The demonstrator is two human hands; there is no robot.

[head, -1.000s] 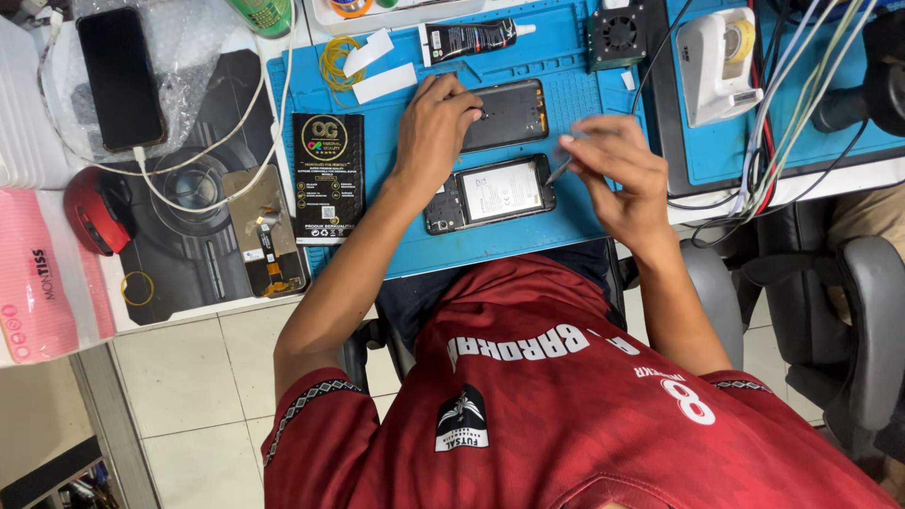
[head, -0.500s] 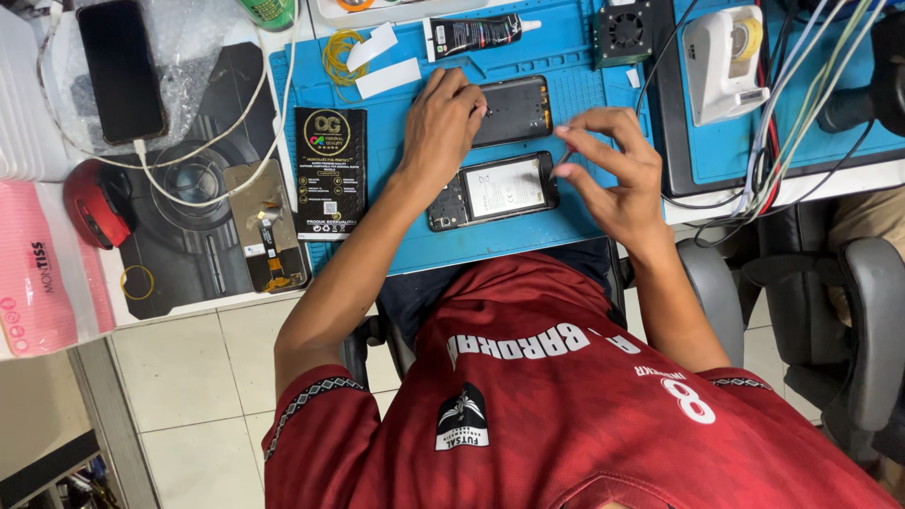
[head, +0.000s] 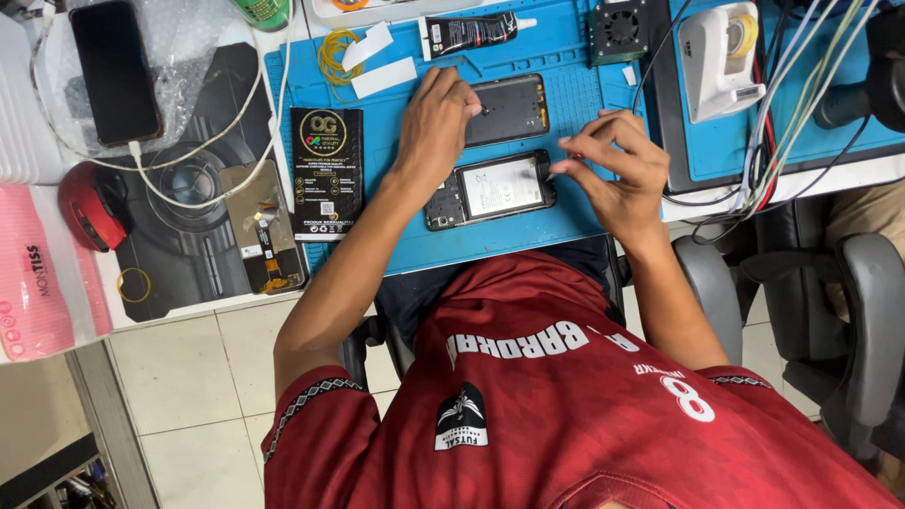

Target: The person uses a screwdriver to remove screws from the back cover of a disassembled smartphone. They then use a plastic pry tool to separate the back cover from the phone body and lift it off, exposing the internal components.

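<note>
**A:** Foreground first, the lower frame?

**B:** A person in a red jersey [head: 566,405], seen from above, leans over a blue work mat [head: 396,217] at centre frame. Just beyond the body lies an opened phone [head: 490,188], back removed, its pale inner plate facing up, set flat on the mat, probably so the parts stay level and reachable.

**A:** The hands?

**B:** The right hand [head: 613,170], right of centre, has thumb and fingertips pinched together at the phone's right edge; whether something small sits in that pinch, I cannot tell. The left hand [head: 436,123] rests palm-down with fingers spread, touching the dark back cover [head: 509,108] that lies just above the phone, apparently steadying it.

**A:** Farther up?

**B:** A black glue tube [head: 471,33] at the mat's top edge, yellow rubber bands [head: 332,58] beside white strips, a small fan unit [head: 619,26]. A black parts box [head: 325,174] stands on the mat's left side. At upper left, off the mat, another phone [head: 115,71] lies with a white cable [head: 236,123] plugged in.
</note>
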